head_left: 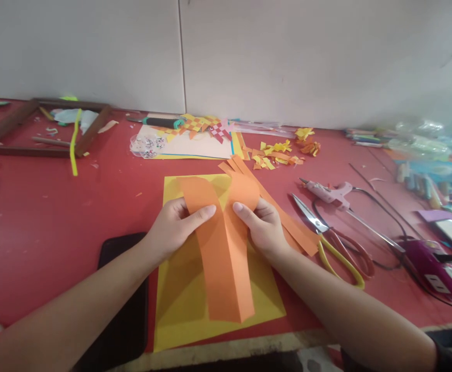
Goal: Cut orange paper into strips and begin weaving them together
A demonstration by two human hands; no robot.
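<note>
An orange sheet of paper [220, 258] hangs between my two hands, with a crease down its length and its top parted into two curling halves. My left hand [181, 222] pinches the left half, thumb in front and fingers behind. On the other half, my right hand [262, 222] has the same pinch. Beneath them lies a yellow sheet of paper [179, 310]. Orange paper strips [299, 232] rest beside my right hand, partly hidden by it. To their right are open scissors [322, 227] with one yellow and one red handle.
A pink glue gun [332, 196] with its cord lies past the scissors, near a purple box [438, 268]. A dark tablet-like slab [123, 294] is under my left forearm. Paper scraps [276, 152], a cutter [159, 122] and a brown frame [24, 151] are along the back.
</note>
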